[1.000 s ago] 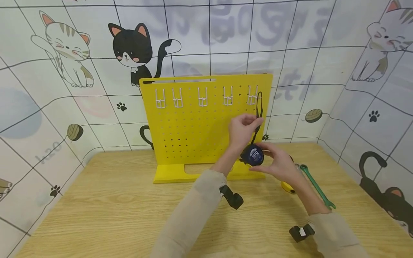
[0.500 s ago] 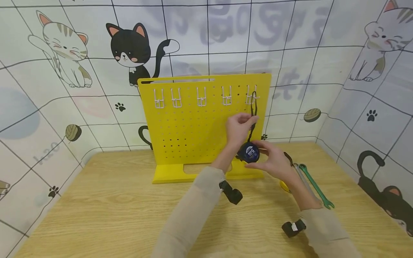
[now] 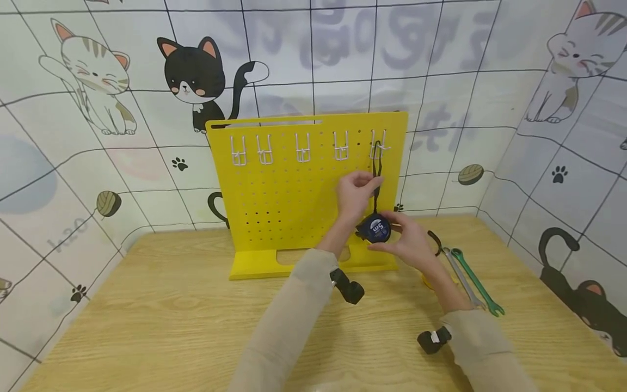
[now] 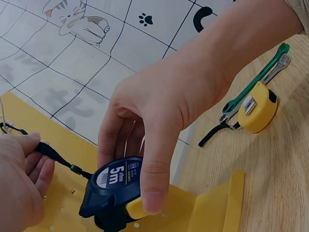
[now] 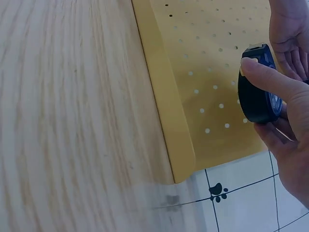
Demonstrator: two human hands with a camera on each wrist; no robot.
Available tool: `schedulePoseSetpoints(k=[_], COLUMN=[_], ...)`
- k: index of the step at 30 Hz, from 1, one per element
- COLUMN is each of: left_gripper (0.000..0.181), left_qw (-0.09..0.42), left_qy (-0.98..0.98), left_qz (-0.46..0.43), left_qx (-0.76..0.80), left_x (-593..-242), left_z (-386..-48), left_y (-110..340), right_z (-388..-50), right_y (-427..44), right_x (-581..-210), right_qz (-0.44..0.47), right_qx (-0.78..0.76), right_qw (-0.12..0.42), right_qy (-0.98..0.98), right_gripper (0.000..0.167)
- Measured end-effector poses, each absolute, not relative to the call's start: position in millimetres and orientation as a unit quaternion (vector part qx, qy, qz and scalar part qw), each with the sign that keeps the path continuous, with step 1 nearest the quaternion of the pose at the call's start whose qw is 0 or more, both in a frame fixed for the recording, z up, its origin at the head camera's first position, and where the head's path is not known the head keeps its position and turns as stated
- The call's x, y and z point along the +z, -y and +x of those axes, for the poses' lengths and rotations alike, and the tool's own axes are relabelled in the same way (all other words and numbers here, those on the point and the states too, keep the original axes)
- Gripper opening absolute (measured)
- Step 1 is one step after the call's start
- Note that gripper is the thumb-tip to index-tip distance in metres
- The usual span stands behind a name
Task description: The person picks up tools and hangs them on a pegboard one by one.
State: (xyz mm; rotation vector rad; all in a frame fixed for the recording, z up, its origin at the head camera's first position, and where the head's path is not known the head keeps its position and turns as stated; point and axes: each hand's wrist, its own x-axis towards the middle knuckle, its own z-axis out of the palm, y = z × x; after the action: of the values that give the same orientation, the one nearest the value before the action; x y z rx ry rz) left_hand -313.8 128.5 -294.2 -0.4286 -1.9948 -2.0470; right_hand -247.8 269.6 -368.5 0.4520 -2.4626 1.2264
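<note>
The left hand (image 3: 354, 196) pinches a black wrist strap (image 3: 375, 202), with the thumb and the fingers brought close together on it. The right hand (image 3: 409, 242) grips the dark blue 5m tape measure (image 3: 378, 228), its thumb and fingers spread only as wide as the case, on both sides of it. This tape measure is in the air, before the lower right part of the yellow pegboard (image 3: 303, 207). The strap goes up from the case, and its loop is at the rightmost wire hook (image 3: 384, 148); I cannot tell if it is around the hook. On the wooden surface (image 3: 196, 326), to the right, lie a green wrench (image 3: 477, 282), a silver wrench (image 3: 462, 277) just beside it, and a yellow tape measure (image 4: 259, 108).
</note>
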Motion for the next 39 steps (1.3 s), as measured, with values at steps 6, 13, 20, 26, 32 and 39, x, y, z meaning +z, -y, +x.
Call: schedulePoseSetpoints(k=[6, 13, 20, 26, 32, 39], left_gripper=[0.018, 0.016, 0.014, 0.014, 0.014, 0.012], left_qw=[0.124, 0.144, 0.141, 0.138, 0.145, 0.137], left_qy=[0.694, 0.712, 0.723, 0.728, 0.733, 0.734], left_qz=[-0.141, -0.136, -0.146, -0.148, -0.155, -0.163], left_qx=[-0.695, -0.673, -0.660, -0.655, -0.647, -0.645], left_x=[-301, -307, -307, -308, -308, -310], left_z=[-319, -324, -325, -326, -327, -324], left_y=[-128, -126, -125, -125, -124, -120], right_z=[-257, -267, -272, -274, -276, -275], right_y=[-271, -269, -266, -264, -265, -267], right_x=[-379, -386, -389, -391, -392, -388], right_qz=[0.156, 0.148, 0.140, 0.153, 0.150, 0.146], right_qx=[0.437, 0.433, 0.445, 0.427, 0.423, 0.436], right_qw=[0.177, 0.178, 0.192, 0.211, 0.234, 0.224], right_qy=[0.868, 0.871, 0.864, 0.866, 0.863, 0.859], right_gripper=[0.075, 0.079, 0.081, 0.075, 0.049, 0.044])
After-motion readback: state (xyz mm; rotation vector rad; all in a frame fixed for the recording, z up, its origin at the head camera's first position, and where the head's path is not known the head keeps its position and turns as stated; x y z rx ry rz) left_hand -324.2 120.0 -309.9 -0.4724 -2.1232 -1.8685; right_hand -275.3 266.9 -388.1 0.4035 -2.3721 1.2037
